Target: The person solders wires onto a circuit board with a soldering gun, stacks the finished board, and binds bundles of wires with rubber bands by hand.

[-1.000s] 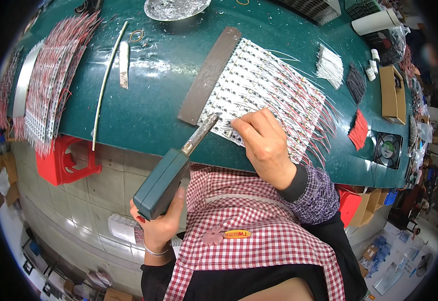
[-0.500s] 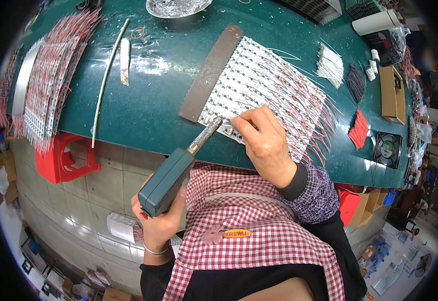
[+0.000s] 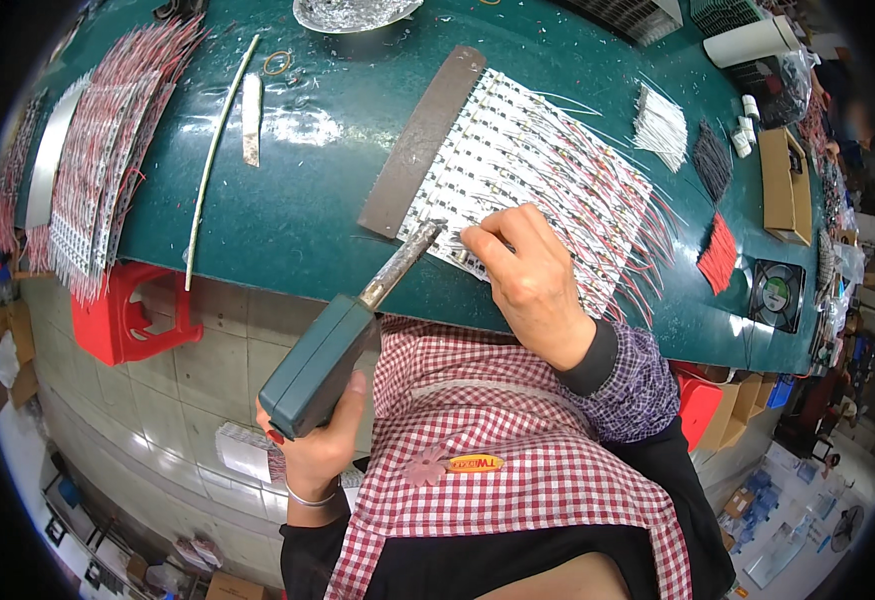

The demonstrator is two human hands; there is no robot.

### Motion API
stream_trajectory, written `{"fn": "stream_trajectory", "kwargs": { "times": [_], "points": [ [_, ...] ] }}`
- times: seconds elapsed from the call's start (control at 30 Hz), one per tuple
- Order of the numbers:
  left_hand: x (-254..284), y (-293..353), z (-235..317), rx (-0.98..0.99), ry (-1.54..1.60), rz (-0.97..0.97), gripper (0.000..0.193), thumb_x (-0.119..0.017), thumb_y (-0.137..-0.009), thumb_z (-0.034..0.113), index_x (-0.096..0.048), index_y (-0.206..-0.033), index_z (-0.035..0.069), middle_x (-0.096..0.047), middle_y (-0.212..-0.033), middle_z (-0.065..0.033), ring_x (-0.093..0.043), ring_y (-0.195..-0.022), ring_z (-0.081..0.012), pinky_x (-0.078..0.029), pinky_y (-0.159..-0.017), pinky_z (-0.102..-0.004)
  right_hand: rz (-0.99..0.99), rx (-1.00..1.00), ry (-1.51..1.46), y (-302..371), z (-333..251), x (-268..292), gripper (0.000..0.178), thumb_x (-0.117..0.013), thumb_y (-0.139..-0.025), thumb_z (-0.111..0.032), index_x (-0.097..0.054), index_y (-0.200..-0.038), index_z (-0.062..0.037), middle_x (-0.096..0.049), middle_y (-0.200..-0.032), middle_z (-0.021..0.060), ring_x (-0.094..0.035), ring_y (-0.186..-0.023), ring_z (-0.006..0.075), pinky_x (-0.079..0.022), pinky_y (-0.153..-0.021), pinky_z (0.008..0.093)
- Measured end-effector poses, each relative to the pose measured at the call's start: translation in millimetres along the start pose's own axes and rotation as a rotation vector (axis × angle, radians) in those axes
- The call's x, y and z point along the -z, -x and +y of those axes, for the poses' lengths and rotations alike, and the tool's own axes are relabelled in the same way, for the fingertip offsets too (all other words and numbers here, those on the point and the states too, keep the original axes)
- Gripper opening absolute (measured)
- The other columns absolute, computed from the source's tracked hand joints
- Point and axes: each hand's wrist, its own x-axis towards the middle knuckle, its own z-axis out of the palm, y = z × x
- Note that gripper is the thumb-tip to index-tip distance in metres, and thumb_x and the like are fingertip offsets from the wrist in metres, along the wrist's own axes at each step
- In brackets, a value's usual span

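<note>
My left hand (image 3: 322, 440) is wrapped round the grip of a dark green soldering gun (image 3: 319, 362). The gun's metal barrel slants up and right, its tip at the lower left edge of a white circuit-board panel (image 3: 467, 130). Rows of small dark parts and many red and white wires cover this panel. Over its lower part, just right of the tip, my right hand (image 3: 532, 285) is closed in a pinch; what lies between the fingertips is too small to make out. A brown flat bar (image 3: 422, 145) lies along the panel's left edge.
Bundles of white wires (image 3: 660, 128), black wires (image 3: 711, 165) and red wires (image 3: 717, 255) lie to the right, near a small fan (image 3: 775, 295) and cardboard box (image 3: 785, 188). Wired strips (image 3: 107, 150) are stacked at left. A foil-like dish (image 3: 357, 12) sits at the back.
The soldering gun's body has shifted a little left, and its tip has moved slightly up along the panel edge. My right hand has hardly moved and stays pinched.
</note>
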Motion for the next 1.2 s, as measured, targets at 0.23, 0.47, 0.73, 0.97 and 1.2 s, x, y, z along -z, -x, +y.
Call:
{"fn": "stream_trajectory", "kwargs": {
  "times": [0.23,0.47,0.73,0.97,1.2],
  "points": [
    [1,3,2,-0.018,0.012,0.02,0.016,-0.075,-0.07,0.005,-0.067,-0.083,-0.001,-0.066,-0.073,-0.0063,-0.061,-0.056,-0.015,-0.045,-0.051,-0.027,0.008,0.005,-0.003,0,-1,0,0.025,-0.063,-0.065,0.009,-0.064,-0.088,-0.0018,-0.055,-0.08,0.0072,-0.054,-0.073,0.0231,-0.045,-0.06,0.0327],
    [4,7,-2,-0.065,-0.043,0.025,0.016,-0.076,-0.07,0.005,-0.067,-0.082,0.0,-0.065,-0.072,-0.0069,-0.059,-0.054,-0.0166,-0.043,-0.05,-0.027,-0.006,0.043,-0.049,9,-5,0,0.024,-0.058,-0.067,0.003,-0.061,-0.09,-0.0014,-0.053,-0.084,0.0079,-0.051,-0.077,0.0228,-0.045,-0.062,0.0324],
    [7,7,-1,0.015,0.033,-0.036,0.016,-0.073,-0.07,0.002,-0.065,-0.082,-0.002,-0.065,-0.073,-0.0078,-0.06,-0.057,-0.0165,-0.044,-0.051,-0.0268,-0.018,0.032,-0.063,11,-7,-4,0.025,-0.058,-0.066,0.005,-0.06,-0.09,-0.0017,-0.053,-0.083,0.008,-0.05,-0.076,0.023,-0.045,-0.061,0.0323],
    [7,8,-3,0.07,0.08,-0.075,0.017,-0.07,-0.068,-0.004,-0.063,-0.084,-0.005,-0.064,-0.077,-0.0087,-0.061,-0.063,-0.013,-0.047,-0.056,-0.0248,-0.015,0.033,-0.039,12,-7,-4,0.024,-0.058,-0.066,0.004,-0.061,-0.09,-0.0019,-0.052,-0.082,0.0078,-0.05,-0.076,0.023,-0.045,-0.061,0.0325],
    [6,9,-2,0.06,0.057,-0.085,0.019,-0.07,-0.067,-0.004,-0.064,-0.085,-0.005,-0.063,-0.076,-0.0094,-0.061,-0.063,-0.0135,-0.047,-0.057,-0.0249,-0.021,0.025,-0.032,12,-8,-3,0.024,-0.058,-0.066,0.003,-0.061,-0.09,-0.0018,-0.052,-0.082,0.0075,-0.05,-0.076,0.0227,-0.045,-0.061,0.032]
  ]
}}
